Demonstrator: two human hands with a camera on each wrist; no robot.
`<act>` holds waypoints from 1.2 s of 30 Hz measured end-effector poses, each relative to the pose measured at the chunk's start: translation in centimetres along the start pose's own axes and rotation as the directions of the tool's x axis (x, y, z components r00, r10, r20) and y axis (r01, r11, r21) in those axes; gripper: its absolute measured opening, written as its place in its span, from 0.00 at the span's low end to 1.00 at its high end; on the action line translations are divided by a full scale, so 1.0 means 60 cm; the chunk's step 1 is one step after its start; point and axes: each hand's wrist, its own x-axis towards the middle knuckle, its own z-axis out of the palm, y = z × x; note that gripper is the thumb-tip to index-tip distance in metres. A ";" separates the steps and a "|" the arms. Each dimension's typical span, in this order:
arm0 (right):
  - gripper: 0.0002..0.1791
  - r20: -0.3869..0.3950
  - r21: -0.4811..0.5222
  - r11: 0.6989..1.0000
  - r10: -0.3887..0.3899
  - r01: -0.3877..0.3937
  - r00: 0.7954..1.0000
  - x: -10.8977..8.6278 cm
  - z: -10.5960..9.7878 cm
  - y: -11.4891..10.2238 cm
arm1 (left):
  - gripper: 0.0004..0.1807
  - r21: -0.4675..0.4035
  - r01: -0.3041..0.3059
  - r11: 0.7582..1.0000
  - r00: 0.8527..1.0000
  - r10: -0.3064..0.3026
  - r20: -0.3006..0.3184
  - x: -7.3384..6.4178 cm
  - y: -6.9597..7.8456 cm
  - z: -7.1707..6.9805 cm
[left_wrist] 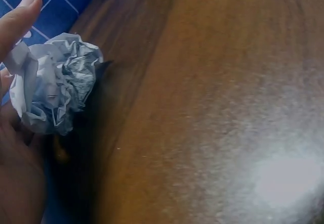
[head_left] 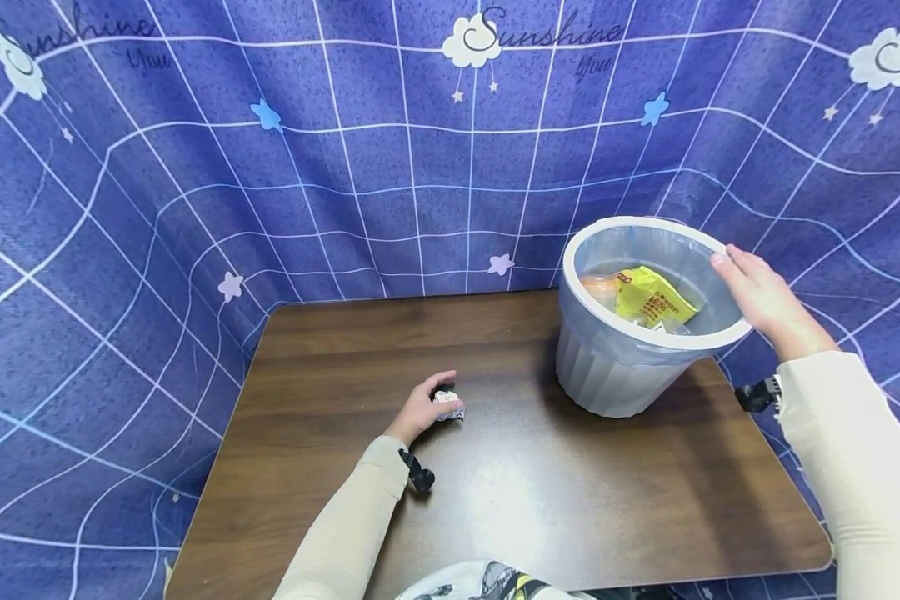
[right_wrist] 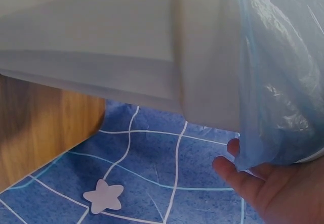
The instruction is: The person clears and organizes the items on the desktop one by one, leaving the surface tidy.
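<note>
My left hand (head_left: 422,408) grips a crumpled ball of silvery-white paper (left_wrist: 58,85) low over the middle of the table. In the left wrist view the thumb stands up beside the wad, and the other fingers are partly hidden behind it. To the right is a grey trash bin (head_left: 607,375) with a white rim and a clear bluish liner (right_wrist: 283,82). My right hand (head_left: 768,296) holds the bin at the right side of its rim, fingers against the liner. Inside the bin lie a yellow wrapper (head_left: 652,296) and an orange-tinted clear piece (head_left: 602,287).
The brown wooden table (head_left: 345,358) carries the bin near its back right corner. A blue curtain (head_left: 435,183) with white grid lines, stars and clouds surrounds the back and sides. Light glares off the tabletop near its front edge.
</note>
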 end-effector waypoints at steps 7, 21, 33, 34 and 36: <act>0.41 0.000 -0.001 1.000 0.007 -0.007 1.000 0.001 -0.001 0.002 | 0.29 0.147 -0.026 0.989 0.999 0.031 -0.031 -0.006 -0.011 0.007; 0.41 0.000 -0.012 1.000 0.007 -0.007 1.000 0.003 0.000 0.004 | 0.16 0.192 -0.053 0.980 0.985 0.082 -0.149 -0.002 -0.006 0.002; 0.42 -0.005 0.006 1.000 -0.002 0.002 1.000 0.000 0.000 -0.001 | 0.16 0.102 -0.056 0.993 0.966 0.080 -0.245 0.038 0.040 -0.023; 0.42 -0.007 0.007 1.000 -0.001 0.001 1.000 0.000 0.000 0.000 | 0.16 0.100 -0.061 0.993 0.964 0.085 -0.250 0.043 0.048 -0.026; 0.42 -0.006 0.011 1.000 0.001 -0.001 1.000 0.001 0.001 0.000 | 0.16 0.093 -0.073 0.993 0.961 0.095 -0.260 0.055 0.064 -0.030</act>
